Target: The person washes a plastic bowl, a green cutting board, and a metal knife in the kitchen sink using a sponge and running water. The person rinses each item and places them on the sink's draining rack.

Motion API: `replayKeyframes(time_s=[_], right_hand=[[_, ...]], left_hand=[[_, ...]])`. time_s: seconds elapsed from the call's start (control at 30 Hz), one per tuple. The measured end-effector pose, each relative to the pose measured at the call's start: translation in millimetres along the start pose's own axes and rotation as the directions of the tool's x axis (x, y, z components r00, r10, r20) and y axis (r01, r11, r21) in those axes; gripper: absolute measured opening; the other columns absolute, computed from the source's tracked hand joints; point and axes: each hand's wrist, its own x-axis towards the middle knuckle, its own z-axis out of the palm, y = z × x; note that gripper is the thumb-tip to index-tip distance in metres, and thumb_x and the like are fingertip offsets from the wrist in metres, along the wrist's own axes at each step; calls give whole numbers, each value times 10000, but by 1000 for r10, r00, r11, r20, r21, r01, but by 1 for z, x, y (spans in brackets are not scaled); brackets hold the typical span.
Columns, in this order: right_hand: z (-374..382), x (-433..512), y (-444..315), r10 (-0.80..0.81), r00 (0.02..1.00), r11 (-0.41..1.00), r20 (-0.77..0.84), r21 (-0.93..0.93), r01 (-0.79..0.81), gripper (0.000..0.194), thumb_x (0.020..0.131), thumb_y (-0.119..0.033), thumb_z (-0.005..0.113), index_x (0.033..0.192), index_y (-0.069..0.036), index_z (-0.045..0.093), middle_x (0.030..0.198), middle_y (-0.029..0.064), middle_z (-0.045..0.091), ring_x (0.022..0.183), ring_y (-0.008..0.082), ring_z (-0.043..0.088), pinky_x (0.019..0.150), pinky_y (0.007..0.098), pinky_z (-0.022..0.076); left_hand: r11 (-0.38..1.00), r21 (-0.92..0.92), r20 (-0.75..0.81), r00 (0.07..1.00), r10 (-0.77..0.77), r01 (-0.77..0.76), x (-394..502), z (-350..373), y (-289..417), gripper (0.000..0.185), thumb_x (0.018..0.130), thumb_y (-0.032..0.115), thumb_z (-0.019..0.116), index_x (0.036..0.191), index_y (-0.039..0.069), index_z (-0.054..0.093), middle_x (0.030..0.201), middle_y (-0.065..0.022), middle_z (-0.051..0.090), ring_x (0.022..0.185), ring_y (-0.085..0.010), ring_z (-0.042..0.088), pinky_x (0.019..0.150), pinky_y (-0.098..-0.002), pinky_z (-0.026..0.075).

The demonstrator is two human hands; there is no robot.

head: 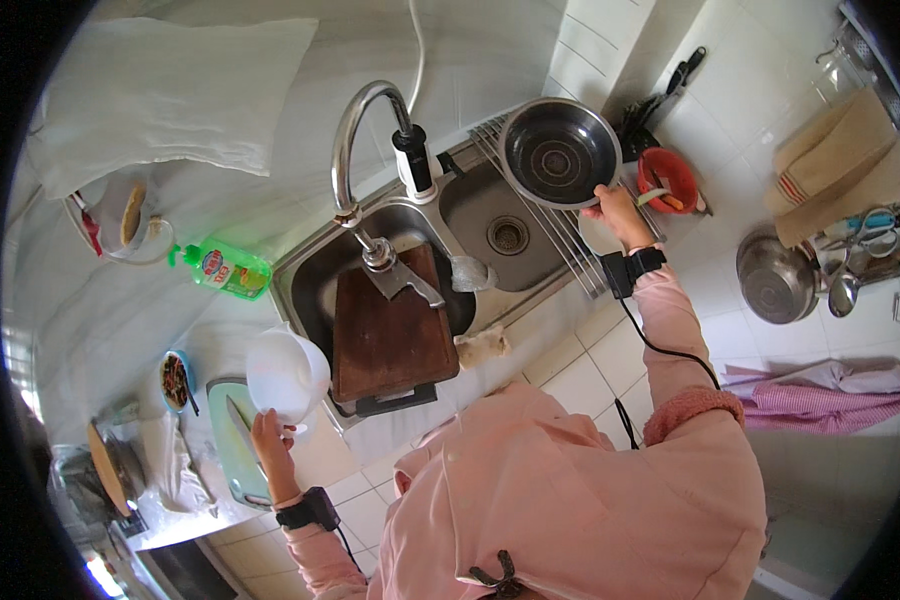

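My left hand point(274, 442) grips a translucent white plastic jug point(288, 371) at its lower end, apparently by the handle. The jug is over the corner of a green cutting board point(229, 420), where a knife point(241, 427) lies. My right hand point(616, 214) pinches the near rim of a round metal bowl point(559, 150) with a dark inside. That bowl is above a metal bar rack point(551, 225) across the sink's right basin point(487, 202); whether it rests there I cannot tell. Part of a pale dish point(600, 234) shows beneath my right hand.
In the left basin point(307, 277) a wooden chopping board point(394, 337) leans with a cleaver point(401, 283) on it. The curved faucet point(345, 150) arches above. A green soap bottle point(229, 270) lies leftward. A red colander point(667, 180) stands at the right.
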Motion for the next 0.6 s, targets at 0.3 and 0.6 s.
replayKeyframes(time_s=[0.3,0.6], right_hand=[[28,152,62,313,944,680,106,668,-301,255,970,-70,441,1091,134,535,1008,215,626,848,259,647,740,292,594],[56,72,39,452,858,613,241,615,-496,412,902,-358,647,880,37,534,826,136,596,713,214,606,645,301,568]], left_hand=[[997,47,32,998,55,-56,25,49,-1,212,910,296,582,841,105,522,673,0,520,579,-88,535,423,-208,346],[946,289,142,984,106,-143,65,137,19,279,912,272,573,834,15,498,668,-70,547,593,-151,527,557,-315,434]])
